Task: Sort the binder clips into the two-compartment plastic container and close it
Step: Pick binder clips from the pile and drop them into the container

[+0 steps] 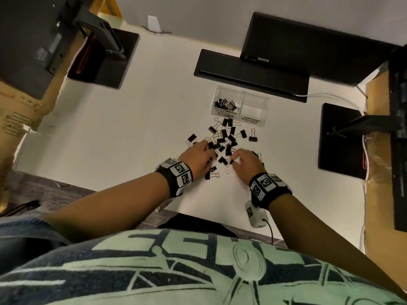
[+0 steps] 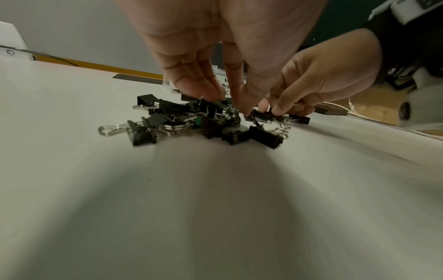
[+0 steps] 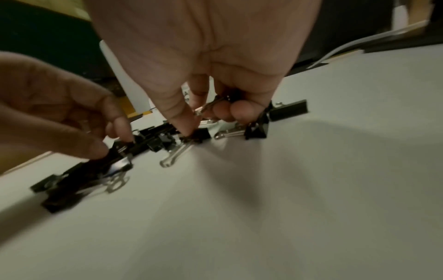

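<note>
White table [image 1: 110,128], clear container [image 1: 267,101], small clips [image 1: 225,104] in left compartment, right bare

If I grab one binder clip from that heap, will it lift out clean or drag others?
The binder clip heap looks tangled, with wire handles overlapping, so neighbours probably drag along. Single clips look small, rigid and likely light. Flat sides suggest sliding, not rolling.

White table [image 1: 123,133], bearing a scattered heap of black binder clips [image 1: 224,139], a clear two-compartment container [image 1: 241,106] (left compartment holding clips), a black keyboard [image 1: 251,73], two black monitor bases [image 1: 105,62] and a white cable [image 1: 330,96]
</note>
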Demonstrator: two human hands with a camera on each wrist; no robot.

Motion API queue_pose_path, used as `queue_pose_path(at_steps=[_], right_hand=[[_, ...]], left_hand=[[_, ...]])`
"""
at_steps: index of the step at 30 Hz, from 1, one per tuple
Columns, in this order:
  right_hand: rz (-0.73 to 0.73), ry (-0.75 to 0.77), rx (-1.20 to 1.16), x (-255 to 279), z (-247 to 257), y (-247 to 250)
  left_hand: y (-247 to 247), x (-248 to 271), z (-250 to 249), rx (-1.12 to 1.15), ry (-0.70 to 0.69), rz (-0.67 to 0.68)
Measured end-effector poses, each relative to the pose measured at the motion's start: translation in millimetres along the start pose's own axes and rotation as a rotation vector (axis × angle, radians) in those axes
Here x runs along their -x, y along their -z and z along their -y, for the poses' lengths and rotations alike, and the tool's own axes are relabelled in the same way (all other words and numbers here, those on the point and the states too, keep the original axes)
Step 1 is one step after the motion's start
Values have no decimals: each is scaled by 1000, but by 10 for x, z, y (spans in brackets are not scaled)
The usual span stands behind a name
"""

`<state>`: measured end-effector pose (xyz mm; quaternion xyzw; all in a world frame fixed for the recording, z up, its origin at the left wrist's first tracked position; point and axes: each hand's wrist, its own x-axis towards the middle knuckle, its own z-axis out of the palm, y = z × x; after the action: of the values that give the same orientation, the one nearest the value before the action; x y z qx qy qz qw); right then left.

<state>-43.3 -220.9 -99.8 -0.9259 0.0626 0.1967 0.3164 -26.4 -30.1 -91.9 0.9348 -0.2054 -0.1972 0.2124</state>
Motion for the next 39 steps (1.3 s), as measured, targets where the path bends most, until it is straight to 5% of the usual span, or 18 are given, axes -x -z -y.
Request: queue_pose_path(at_steps=[17, 21, 26, 32, 39], right_hand=[[30, 45, 95, 36, 106, -67], [-7, 19, -75, 36, 96, -5], [-69, -157, -328, -15, 35, 142], [-76, -299, -655, -151, 15, 402], [-149, -136, -546, -560, 340, 829]], left_hand=[[-64, -84, -15, -109, -213, 51], [116, -215, -93, 164, -27, 21], [525, -661, -166, 449, 164, -171], [865, -1236, -113, 306, 207, -243], [799, -1249, -118, 201, 121, -189]])
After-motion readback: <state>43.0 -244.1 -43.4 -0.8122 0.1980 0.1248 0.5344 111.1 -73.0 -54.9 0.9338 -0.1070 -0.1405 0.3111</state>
